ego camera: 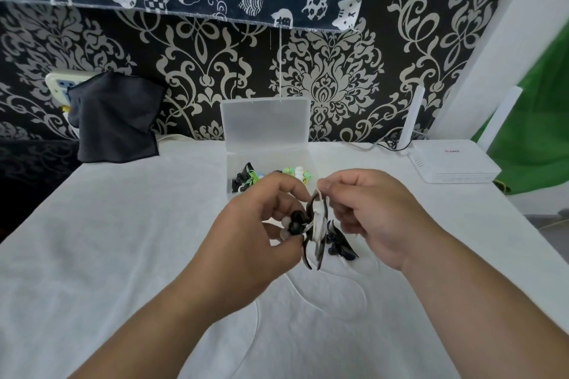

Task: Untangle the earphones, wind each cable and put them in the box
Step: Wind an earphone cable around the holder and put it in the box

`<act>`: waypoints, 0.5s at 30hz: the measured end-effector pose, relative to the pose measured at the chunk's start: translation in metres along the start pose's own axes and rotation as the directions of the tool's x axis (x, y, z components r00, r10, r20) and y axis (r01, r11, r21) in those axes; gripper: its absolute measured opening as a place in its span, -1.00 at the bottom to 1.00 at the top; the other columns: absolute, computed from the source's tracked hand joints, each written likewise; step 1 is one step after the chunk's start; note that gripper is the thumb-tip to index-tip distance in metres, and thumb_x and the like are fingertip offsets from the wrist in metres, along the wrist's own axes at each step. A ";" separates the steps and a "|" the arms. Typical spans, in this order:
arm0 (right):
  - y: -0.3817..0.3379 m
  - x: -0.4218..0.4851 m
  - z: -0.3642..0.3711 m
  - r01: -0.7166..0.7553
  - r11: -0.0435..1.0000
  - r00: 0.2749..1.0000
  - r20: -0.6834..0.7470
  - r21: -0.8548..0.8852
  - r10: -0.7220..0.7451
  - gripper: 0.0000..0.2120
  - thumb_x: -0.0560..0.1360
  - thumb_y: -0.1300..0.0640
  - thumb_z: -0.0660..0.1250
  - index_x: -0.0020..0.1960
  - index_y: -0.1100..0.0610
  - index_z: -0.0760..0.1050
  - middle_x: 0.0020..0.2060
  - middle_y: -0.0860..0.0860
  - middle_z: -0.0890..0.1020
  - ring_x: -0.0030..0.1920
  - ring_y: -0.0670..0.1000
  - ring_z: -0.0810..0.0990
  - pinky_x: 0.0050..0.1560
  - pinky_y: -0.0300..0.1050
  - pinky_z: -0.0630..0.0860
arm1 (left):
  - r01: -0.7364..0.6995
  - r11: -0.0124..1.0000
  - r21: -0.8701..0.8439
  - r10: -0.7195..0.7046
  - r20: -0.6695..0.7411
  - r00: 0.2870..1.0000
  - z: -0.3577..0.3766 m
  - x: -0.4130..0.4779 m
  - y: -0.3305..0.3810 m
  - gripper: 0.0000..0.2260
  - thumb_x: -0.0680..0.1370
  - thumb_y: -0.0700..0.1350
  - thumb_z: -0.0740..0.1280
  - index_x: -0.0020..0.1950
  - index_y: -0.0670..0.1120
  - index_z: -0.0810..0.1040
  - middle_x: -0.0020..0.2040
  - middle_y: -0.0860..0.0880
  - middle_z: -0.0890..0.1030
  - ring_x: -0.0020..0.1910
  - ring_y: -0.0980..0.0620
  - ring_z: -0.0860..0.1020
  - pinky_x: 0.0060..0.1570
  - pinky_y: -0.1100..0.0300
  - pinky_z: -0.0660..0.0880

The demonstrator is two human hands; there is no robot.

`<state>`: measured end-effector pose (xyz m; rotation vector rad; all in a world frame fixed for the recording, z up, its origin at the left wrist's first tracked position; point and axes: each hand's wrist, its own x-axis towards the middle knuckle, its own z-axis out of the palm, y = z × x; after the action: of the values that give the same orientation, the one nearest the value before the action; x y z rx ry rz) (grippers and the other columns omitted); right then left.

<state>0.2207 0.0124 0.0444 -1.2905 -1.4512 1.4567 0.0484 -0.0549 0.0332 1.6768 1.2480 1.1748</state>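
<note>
Head view.

Transparent plastic box (268, 154), lid raised, on the white tablecloth (123, 240); wound green, white and black earphone bundles (297, 175) lie inside.

In front of the box:
- left hand (261, 218), fingers curled, pinching a black wing-shaped plastic winder (311, 251) at its earbud end
- right hand (369, 215), pinching the white earphone cable (318, 226) at the winder's top
- the cable partly wrapped round the winder, its tail trailing on the cloth
- second dark winder (341, 244), on the cloth beneath the right hand

Right of the box: white router (452, 163).

Left of the box: dark grey cloth (114, 117).
</note>
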 end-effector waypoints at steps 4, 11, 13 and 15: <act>0.000 -0.001 0.008 -0.191 0.934 0.971 0.199 0.301 0.134 -0.78 0.49 0.13 0.37 -0.33 0.13 0.52 -0.51 0.02 0.34 -0.52 -0.06 0.21 -0.47 -0.20 0.08 | -0.024 0.996 -0.082 0.027 0.038 0.999 0.003 -0.001 0.003 -0.59 0.38 -0.35 0.37 0.06 0.12 0.56 -0.20 0.00 0.59 -0.16 0.01 0.55 -0.18 0.26 0.50; 0.006 0.000 0.017 -0.244 0.915 0.949 0.273 0.323 0.156 -0.89 0.30 0.10 0.41 -0.33 0.10 0.50 -0.44 0.04 0.33 -0.43 -0.04 0.18 -0.35 -0.12 0.00 | -0.056 0.974 -0.218 0.040 -0.076 0.996 0.001 0.000 0.002 -0.59 0.37 -0.35 0.33 0.06 0.09 0.65 -0.16 -0.12 0.63 -0.15 -0.12 0.57 -0.22 0.26 0.50; 0.010 0.000 0.020 -0.243 0.941 0.946 0.272 0.234 0.176 -0.78 0.43 0.21 0.36 -0.39 0.08 0.50 -0.42 0.06 0.32 -0.43 -0.03 0.17 -0.35 -0.11 0.00 | -0.060 0.975 -0.212 0.031 -0.139 0.990 0.001 0.001 0.000 -0.60 0.36 -0.34 0.32 0.03 0.09 0.67 -0.15 -0.11 0.63 -0.17 -0.09 0.59 -0.20 0.31 0.50; 0.013 -0.002 0.024 -0.230 0.966 0.939 0.287 0.115 0.189 -0.66 0.54 0.24 0.25 -0.40 0.07 0.51 -0.41 0.07 0.33 -0.43 -0.02 0.16 -0.36 -0.11 0.02 | -0.056 0.980 -0.192 0.018 -0.194 0.981 0.002 0.003 0.000 -0.61 0.36 -0.33 0.32 0.02 0.10 0.67 -0.14 -0.06 0.65 -0.19 -0.06 0.63 -0.19 0.32 0.52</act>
<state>0.2006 0.0019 0.0291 -1.2171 -1.3768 1.9114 0.0502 -0.0525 0.0332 1.4749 1.1756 1.4612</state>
